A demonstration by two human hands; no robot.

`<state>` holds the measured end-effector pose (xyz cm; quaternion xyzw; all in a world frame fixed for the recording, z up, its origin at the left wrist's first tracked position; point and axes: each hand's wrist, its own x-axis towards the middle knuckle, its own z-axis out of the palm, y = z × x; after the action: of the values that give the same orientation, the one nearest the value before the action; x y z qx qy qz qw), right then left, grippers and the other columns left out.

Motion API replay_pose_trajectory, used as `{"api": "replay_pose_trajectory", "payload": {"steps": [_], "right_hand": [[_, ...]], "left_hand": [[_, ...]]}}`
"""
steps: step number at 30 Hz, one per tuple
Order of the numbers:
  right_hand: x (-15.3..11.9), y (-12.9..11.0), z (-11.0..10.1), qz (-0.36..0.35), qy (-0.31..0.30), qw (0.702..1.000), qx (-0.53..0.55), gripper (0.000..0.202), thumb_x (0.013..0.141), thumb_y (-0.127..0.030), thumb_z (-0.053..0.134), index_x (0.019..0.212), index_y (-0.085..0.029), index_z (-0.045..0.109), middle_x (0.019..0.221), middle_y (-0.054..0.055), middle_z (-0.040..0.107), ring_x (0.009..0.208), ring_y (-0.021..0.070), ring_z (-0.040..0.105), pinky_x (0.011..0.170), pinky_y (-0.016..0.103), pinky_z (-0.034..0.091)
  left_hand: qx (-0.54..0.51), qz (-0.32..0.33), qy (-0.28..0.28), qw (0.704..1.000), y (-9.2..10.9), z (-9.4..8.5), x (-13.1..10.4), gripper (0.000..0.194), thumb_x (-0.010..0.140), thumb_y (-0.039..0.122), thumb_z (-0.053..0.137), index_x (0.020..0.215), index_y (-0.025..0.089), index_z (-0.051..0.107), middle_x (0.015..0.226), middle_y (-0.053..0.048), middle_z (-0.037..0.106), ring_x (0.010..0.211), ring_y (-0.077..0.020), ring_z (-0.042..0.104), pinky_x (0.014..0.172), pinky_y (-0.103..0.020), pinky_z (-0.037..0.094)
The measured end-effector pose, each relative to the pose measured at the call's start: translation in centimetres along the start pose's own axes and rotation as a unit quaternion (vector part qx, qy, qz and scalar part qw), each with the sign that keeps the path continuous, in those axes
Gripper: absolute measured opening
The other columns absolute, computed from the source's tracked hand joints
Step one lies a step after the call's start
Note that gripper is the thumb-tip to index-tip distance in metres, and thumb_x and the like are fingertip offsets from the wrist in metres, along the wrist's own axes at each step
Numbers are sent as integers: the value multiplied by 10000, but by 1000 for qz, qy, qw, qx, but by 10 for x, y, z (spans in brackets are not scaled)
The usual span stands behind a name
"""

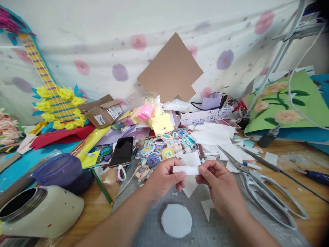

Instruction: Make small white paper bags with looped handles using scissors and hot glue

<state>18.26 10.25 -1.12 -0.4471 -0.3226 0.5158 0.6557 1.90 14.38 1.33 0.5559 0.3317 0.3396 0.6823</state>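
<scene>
Between my two hands a narrow white textured strip (189, 169) is stretched out level above the mat. The fingers and thumb of my left hand (168, 176) pinch its left end. At the right end, my right hand (217, 180) pinches it between thumb and fingertips. Below my hands a round white piece (176, 220) with the same kind of textured surface lies flat on the grey cutting mat (144, 223). White paper scraps (190, 187) lie just beneath and behind my fingers.
Large scissors (264, 195) lie on the right beside a blue screwdriver-like tool (315, 175). Small decorated round pieces (159, 151) are heaped behind my hands. To the left are a phone (122, 151), a green pencil (101, 187) and a cream jar (43, 211) on its side.
</scene>
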Motion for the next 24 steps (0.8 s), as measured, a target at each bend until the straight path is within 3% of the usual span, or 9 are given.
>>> {"api": "replay_pose_trajectory", "payload": {"steps": [9,13,16,18,21,24], "right_hand": [[0,-9,0,25,-10,1000,6,249,644,-354,778,640,-181,600,742,-26,567,677,105,509,588,204,480],[1,-9,-1,22,2,1000,22,258,653,-368,765,648,-193,575,716,-41,546,678,102,508,614,210,485],[2,-8,-2,14,10,999,29,257,687,-402,739,690,-211,566,670,-59,550,627,91,529,612,217,487],[3,-8,-4,6,10,1000,26,263,688,-410,741,697,-211,569,622,-67,550,577,82,536,594,213,481],[5,-8,-11,-16,14,1000,6,267,668,-393,768,695,-206,579,598,-70,556,552,76,548,578,203,471],[5,-12,-22,-51,28,998,-25,234,688,-365,764,723,-213,589,638,-67,569,583,78,554,596,201,471]], "left_hand": [[18,33,36,999,0,-4,1,205,712,296,694,706,167,534,562,34,580,553,-107,536,565,-218,398],[54,95,66,992,6,-5,2,186,673,184,691,625,165,513,797,-16,620,779,-142,558,714,-245,407],[57,126,46,989,8,-5,1,276,639,137,678,539,172,423,968,-76,644,985,-219,553,865,-317,382],[50,120,22,991,8,-6,0,291,635,154,680,538,179,406,901,-75,654,922,-217,569,809,-315,396],[56,102,12,993,6,-7,-2,326,636,193,707,536,182,397,659,-3,572,655,-135,505,611,-249,365],[49,96,7,994,6,-9,-3,378,612,229,757,533,177,391,615,27,506,590,-104,447,555,-228,329]]}}
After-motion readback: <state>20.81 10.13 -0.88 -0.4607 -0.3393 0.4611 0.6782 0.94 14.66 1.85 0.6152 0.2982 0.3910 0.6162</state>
